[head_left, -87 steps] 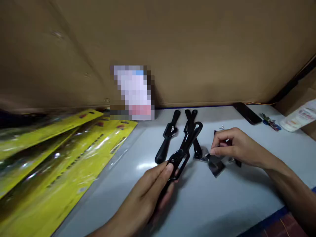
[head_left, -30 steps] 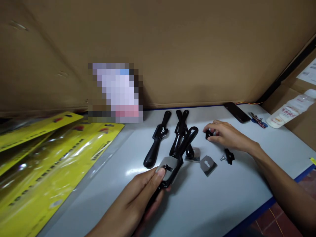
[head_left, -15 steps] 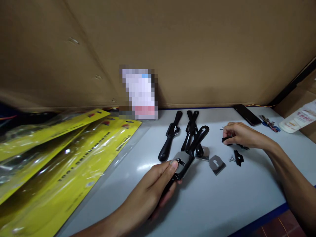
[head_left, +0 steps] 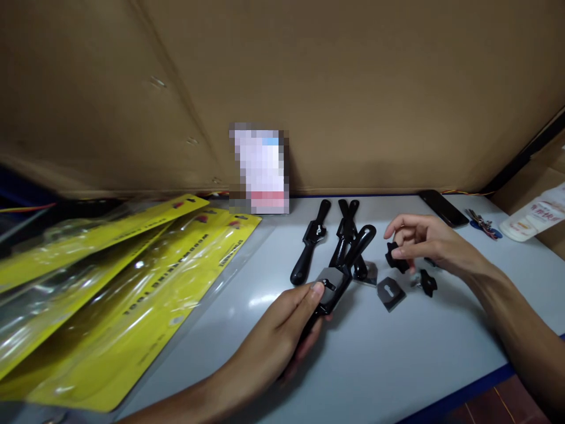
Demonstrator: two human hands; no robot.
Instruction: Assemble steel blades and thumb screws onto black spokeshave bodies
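Observation:
My left hand (head_left: 282, 330) is wrapped round one handle of a black spokeshave (head_left: 361, 242). Its thumb presses on the grey blade (head_left: 329, 275) lying on the tool's body. Above the table at the right, my right hand (head_left: 436, 238) pinches a small black cap plate (head_left: 392, 257) between thumb and fingers. Below that hand lie a second cap plate (head_left: 428, 284) and a silvery thumbscrew (head_left: 415, 280). A loose slotted blade (head_left: 391, 294) rests to their left. Another blade (head_left: 367, 274) is partly hidden by black handles.
Beyond my left hand lie another spokeshave (head_left: 306, 253) and a crossed pair (head_left: 342, 250). Yellow blister packs (head_left: 176, 321) cover the table's left side. A dark phone (head_left: 442, 208), keys (head_left: 483, 224) and a white bottle (head_left: 534, 215) are at the right. Cardboard (head_left: 375, 106) stands behind.
My right hand has lifted a cap plate off the table and brought it slightly left. The left hand keeps its hold on the spokeshave; the view has shifted a little.

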